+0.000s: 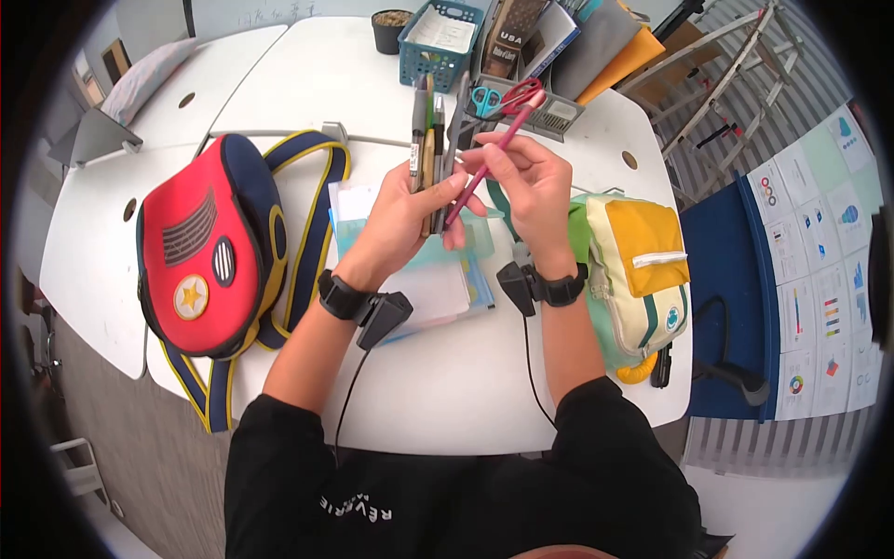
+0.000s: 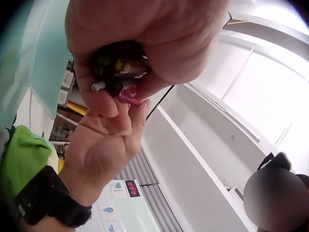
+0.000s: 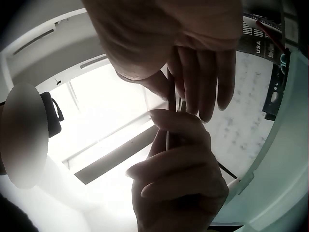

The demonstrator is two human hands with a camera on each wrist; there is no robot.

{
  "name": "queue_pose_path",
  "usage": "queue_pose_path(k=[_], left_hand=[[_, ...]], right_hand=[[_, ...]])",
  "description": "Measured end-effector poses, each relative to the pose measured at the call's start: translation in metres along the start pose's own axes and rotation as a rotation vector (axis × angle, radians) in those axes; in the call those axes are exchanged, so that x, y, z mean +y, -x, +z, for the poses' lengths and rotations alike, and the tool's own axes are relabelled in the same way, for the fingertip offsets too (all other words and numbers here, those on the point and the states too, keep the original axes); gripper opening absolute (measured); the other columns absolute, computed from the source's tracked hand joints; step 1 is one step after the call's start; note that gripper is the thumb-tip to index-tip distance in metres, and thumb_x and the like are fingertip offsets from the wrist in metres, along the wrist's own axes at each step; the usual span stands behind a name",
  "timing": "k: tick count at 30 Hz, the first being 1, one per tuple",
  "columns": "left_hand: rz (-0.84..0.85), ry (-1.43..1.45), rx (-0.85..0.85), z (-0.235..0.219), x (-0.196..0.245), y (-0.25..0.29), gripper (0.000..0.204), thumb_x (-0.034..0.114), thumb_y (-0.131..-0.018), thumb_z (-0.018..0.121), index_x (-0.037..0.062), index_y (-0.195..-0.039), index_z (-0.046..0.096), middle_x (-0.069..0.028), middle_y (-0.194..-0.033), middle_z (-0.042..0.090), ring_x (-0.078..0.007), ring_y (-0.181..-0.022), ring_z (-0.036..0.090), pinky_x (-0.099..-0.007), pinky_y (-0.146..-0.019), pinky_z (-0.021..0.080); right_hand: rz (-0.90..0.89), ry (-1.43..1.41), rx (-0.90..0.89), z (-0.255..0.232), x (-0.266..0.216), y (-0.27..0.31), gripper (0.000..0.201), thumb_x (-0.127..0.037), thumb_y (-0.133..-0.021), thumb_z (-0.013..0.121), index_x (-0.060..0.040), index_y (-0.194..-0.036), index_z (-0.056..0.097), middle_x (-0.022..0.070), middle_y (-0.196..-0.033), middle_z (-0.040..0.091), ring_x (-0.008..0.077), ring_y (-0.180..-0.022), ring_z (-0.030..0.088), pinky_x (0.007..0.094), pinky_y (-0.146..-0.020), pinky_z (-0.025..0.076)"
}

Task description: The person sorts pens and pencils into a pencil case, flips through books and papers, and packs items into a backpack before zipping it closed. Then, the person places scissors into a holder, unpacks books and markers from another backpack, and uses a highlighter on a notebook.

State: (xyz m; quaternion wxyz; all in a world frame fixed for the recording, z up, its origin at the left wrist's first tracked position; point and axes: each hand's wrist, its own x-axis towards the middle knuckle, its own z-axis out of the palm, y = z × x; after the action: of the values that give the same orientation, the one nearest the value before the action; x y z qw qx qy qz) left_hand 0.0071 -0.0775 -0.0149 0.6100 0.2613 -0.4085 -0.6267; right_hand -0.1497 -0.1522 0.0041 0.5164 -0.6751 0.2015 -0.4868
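My left hand (image 1: 396, 224) grips a bundle of several pens (image 1: 429, 140), which stands upright above the papers, their upper ends fanning out past the fingers. In the left wrist view, the ends of the pens (image 2: 120, 67) show inside the curled fingers. Beside it, my right hand (image 1: 533, 191) pinches a slim dark pink pencil (image 1: 507, 137) between thumb and fingers. The pencil slants, its lower end overlapping the bundle near the left thumb. From the right wrist, both hands meet around the pencil (image 3: 171, 96).
A red backpack (image 1: 191, 252) lies at left, a cream and yellow bag (image 1: 643, 279) at right. Papers and plastic folders (image 1: 438, 293) lie under the hands. Behind stand a blue-green basket (image 1: 424, 65), a plant pot (image 1: 385, 39) and a file holder (image 1: 559, 118) with teal scissors (image 1: 484, 101) and red scissors (image 1: 518, 93).
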Motion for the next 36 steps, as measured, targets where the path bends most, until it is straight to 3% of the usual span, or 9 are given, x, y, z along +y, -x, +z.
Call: queue_pose_path(k=[2, 4, 6, 8, 9, 13, 20, 30, 36], left_hand=[[0.004, -0.008, 0.149, 0.007, -0.001, 0.003, 0.024, 0.017, -0.099, 0.059, -0.0042, -0.11, 0.056, -0.0194, -0.09, 0.07, -0.0194, -0.054, 0.064, -0.0274, -0.043, 0.047], [0.017, -0.005, 0.139, 0.0, -0.008, 0.002, 0.024, 0.015, -0.099, 0.059, -0.0034, -0.114, 0.058, -0.0181, -0.089, 0.071, -0.017, -0.053, 0.062, -0.0268, -0.043, 0.046], [0.07, -0.17, 0.087, -0.006, -0.009, 0.003, 0.019, 0.015, -0.097, 0.063, -0.0018, -0.105, 0.059, -0.0164, -0.084, 0.071, -0.0154, -0.051, 0.061, -0.0258, -0.043, 0.045], [0.032, -0.225, 0.057, -0.003, -0.007, 0.008, 0.018, 0.013, -0.096, 0.064, -0.0028, -0.102, 0.058, -0.0138, -0.077, 0.067, -0.0146, -0.047, 0.056, -0.0253, -0.041, 0.041], [0.037, -0.173, 0.04, -0.001, -0.009, 0.009, 0.018, 0.014, -0.097, 0.064, -0.0024, -0.101, 0.058, -0.0122, -0.074, 0.065, -0.0136, -0.045, 0.053, -0.025, -0.041, 0.039], [-0.001, -0.063, -0.033, 0.001, -0.009, 0.01, 0.022, 0.019, -0.098, 0.062, -0.0016, -0.104, 0.058, -0.0101, -0.068, 0.062, -0.0118, -0.042, 0.046, -0.0247, -0.039, 0.034], [0.014, 0.053, 0.065, 0.003, -0.008, 0.005, 0.029, 0.026, -0.1, 0.058, -0.0021, -0.109, 0.053, -0.0148, -0.075, 0.065, -0.014, -0.042, 0.048, -0.0258, -0.039, 0.035], [-0.026, -0.05, 0.043, -0.011, 0.001, 0.006, 0.02, 0.018, -0.099, 0.061, -0.0006, -0.102, 0.058, -0.0157, -0.078, 0.068, -0.0155, -0.045, 0.056, -0.028, -0.038, 0.037], [-0.021, -0.046, 0.065, -0.008, 0.002, 0.007, 0.024, 0.021, -0.1, 0.058, -0.002, -0.106, 0.059, -0.0088, -0.071, 0.064, -0.011, -0.043, 0.046, -0.0244, -0.041, 0.032]], right_hand=[[0.024, 0.002, 0.031, -0.001, -0.002, 0.002, 0.022, -0.013, -0.099, 0.059, 0.0054, -0.11, 0.063, 0.0162, -0.094, 0.071, 0.0197, -0.086, 0.071, 0.03, -0.077, 0.057], [0.041, -0.429, 0.101, -0.003, 0.0, 0.001, 0.025, -0.018, -0.103, 0.051, 0.0028, -0.116, 0.056, 0.0128, -0.089, 0.067, 0.0211, -0.082, 0.07, 0.0318, -0.076, 0.058], [0.072, -0.5, 0.171, -0.004, -0.004, -0.002, 0.026, -0.02, -0.104, 0.047, 0.0011, -0.119, 0.051, 0.0066, -0.081, 0.057, 0.0158, -0.07, 0.061, 0.0281, -0.062, 0.054], [0.201, -0.54, -0.008, -0.012, -0.013, -0.001, 0.024, -0.02, -0.104, 0.049, 0.0008, -0.115, 0.053, -0.0002, -0.073, 0.048, 0.0075, -0.06, 0.047, 0.0222, -0.049, 0.039], [0.25, -0.425, -0.049, -0.011, -0.016, 0.001, 0.023, -0.022, -0.101, 0.057, -0.0009, -0.11, 0.055, -0.0055, -0.067, 0.042, 0.0023, -0.053, 0.034, 0.0206, -0.043, 0.023], [0.274, -0.138, -0.052, 0.01, -0.015, -0.002, 0.022, -0.024, -0.094, 0.071, -0.0042, -0.093, 0.06, -0.0088, -0.059, 0.041, -0.0006, -0.045, 0.029, 0.0197, -0.039, 0.02], [0.443, -0.583, 0.012, -0.006, -0.003, 0.006, 0.025, -0.028, -0.1, 0.06, -0.0041, -0.095, 0.057, -0.0082, -0.062, 0.037, 0.0006, -0.05, 0.031, 0.0195, -0.042, 0.023], [0.316, -0.477, 0.075, -0.008, -0.012, -0.001, 0.029, -0.035, -0.107, 0.042, -0.0092, -0.095, 0.047, 0.0025, -0.077, 0.045, 0.0183, -0.066, 0.051, 0.0318, -0.056, 0.046], [0.386, -0.451, 0.009, -0.012, -0.01, 0.003, 0.032, -0.036, -0.107, 0.043, -0.0053, -0.108, 0.054, -0.0028, -0.068, 0.039, 0.0046, -0.049, 0.031, 0.0203, -0.041, 0.026]])
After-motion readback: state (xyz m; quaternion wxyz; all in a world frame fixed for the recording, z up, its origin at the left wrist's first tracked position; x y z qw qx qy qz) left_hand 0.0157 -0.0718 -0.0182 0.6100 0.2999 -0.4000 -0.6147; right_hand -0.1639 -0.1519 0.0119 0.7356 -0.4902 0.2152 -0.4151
